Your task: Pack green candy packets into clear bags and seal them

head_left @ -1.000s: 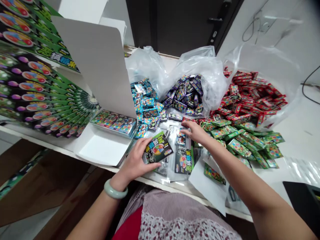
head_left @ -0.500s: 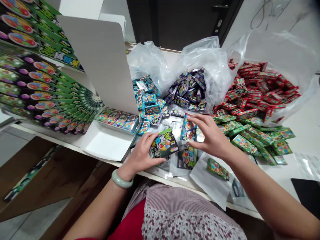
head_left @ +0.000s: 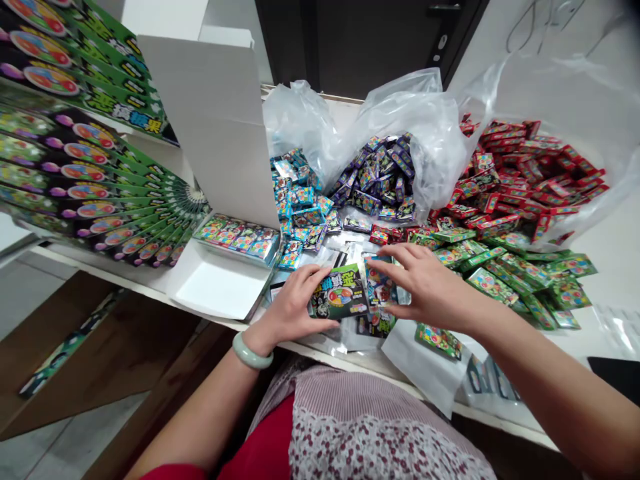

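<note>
My left hand [head_left: 293, 307] grips a flat green-and-black candy pouch [head_left: 341, 293] between thumb and fingers, above the table's front edge. Just right of it, my right hand [head_left: 425, 287] pinches small blue candy boxes [head_left: 380, 285] at the pouch's right edge. I cannot tell whether the boxes are inside the pouch's mouth. Beneath them, another green-and-black pouch [head_left: 374, 325] lies flat, partly covered. Left of my hands, a white display carton [head_left: 215, 283] stands with its lid raised and a row of small candy boxes [head_left: 237, 237] along its back.
Plastic bags behind my hands spill blue boxes [head_left: 303, 197], purple boxes [head_left: 375, 177] and red boxes [head_left: 525, 177]. Green boxes [head_left: 515, 280] are heaped at right. A single green box [head_left: 439, 340] lies on white paper [head_left: 420, 367]. Printed cartons [head_left: 100, 193] fan out at far left.
My right hand has come down with the blue boxes, bringing them level with the pouch and against its right edge. The left hand keeps its grip on the pouch. The view has shifted slightly.
</note>
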{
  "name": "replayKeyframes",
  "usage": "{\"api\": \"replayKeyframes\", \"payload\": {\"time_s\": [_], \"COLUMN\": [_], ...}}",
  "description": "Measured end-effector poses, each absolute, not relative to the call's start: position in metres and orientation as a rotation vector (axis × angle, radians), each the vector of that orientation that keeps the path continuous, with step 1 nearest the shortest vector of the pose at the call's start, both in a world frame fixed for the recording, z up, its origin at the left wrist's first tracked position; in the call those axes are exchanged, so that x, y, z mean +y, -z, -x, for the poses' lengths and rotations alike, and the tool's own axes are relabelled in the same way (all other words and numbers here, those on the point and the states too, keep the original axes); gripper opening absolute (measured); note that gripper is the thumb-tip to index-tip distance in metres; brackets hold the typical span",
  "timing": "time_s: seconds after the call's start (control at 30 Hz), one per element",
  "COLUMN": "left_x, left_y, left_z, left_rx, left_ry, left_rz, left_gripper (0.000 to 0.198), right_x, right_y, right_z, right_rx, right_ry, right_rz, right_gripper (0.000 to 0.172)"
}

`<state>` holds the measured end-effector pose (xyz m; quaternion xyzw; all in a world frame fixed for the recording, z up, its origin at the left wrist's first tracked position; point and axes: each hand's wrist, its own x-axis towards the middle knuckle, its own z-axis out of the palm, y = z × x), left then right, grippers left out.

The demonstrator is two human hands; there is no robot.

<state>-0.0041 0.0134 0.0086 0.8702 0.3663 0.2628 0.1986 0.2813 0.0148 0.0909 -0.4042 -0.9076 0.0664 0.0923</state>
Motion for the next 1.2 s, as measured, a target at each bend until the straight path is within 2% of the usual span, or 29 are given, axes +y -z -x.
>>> {"api": "replayKeyframes", "payload": {"time_s": [0.5,0.67,0.73,0.87,0.9,1.03,1.13,1.2], "left_x": [0.012,0.015,0.015,0.013,0.011,0.004,0.0,-0.002], "left_y": [-0.012,-0.012,-0.012,-0.011,-0.011,-0.014,-0.018,-0.018], "left_z": [-0.001,-0.002,-0.003,-0.008,-0.01,-0.019,-0.029,-0.036], "left_rx": [0.884,0.915,0.936,0.958,0.983,1.154,1.303,1.316], "left_ry": [-0.663,-0.666,-0.68,-0.721,-0.744,-0.842,-0.926,-0.971], "left_rz": [-2.378,-2.356,-2.349,-2.353,-2.35,-2.336,-2.25,-2.097], "left_gripper": [0.098,0.096,0.094,0.093,0.093,0.089,0.089,0.071], "right_x": [0.022,0.025,0.025,0.023,0.021,0.008,-0.001,-0.002], "right_y": [-0.092,-0.091,-0.088,-0.076,-0.072,-0.053,-0.041,-0.038], "right_z": [-0.288,-0.287,-0.284,-0.277,-0.275,-0.265,-0.258,-0.256], "right_rx": [-2.784,-2.757,-2.738,-2.595,-2.516,-2.151,-1.912,-1.765], "right_ry": [-0.61,-0.531,-0.505,-0.686,-0.714,-0.681,-0.945,-1.178], "right_rz": [0.989,1.02,1.054,0.993,1.01,1.264,1.341,1.334], "right_gripper": [0.066,0.059,0.064,0.088,0.088,0.051,0.046,0.041]}}
